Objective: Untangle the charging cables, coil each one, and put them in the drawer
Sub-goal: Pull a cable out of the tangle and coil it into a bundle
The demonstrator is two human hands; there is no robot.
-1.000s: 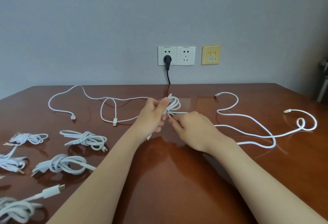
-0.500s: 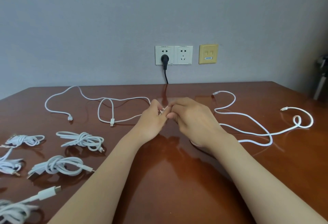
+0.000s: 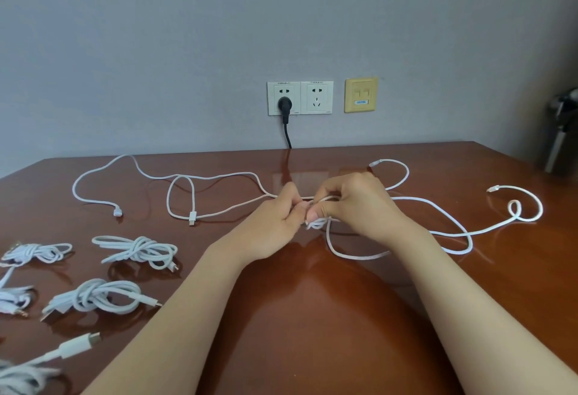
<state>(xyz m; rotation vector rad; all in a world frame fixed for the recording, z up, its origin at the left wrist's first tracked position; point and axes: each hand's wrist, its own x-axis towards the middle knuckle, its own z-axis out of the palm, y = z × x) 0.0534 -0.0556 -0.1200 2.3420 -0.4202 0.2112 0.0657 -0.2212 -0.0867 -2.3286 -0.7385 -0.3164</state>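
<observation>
White charging cables lie tangled across the brown table (image 3: pixel 312 316). My left hand (image 3: pixel 275 222) and my right hand (image 3: pixel 356 203) meet at the table's middle, both pinching the knot of white cable (image 3: pixel 319 223) between them. One loose cable (image 3: pixel 175 180) runs off to the left, with its plugs lying on the table. Another loose cable (image 3: pixel 469 232) trails right and ends in a small loop (image 3: pixel 514 208). A slack loop (image 3: pixel 344 254) hangs below my right hand. No drawer is in view.
Several coiled white cables lie at the left: one coil (image 3: pixel 137 250), another coil (image 3: pixel 93 299), more bundles at the left edge (image 3: pixel 31 252). A black plug (image 3: pixel 284 105) sits in a wall socket behind the table. A dark object (image 3: pixel 560 132) stands at the far right.
The cable loops seen above my hands a second ago are gone; my hands closed together, and a slack loop has now dropped below my right hand. The view shifted slightly.
</observation>
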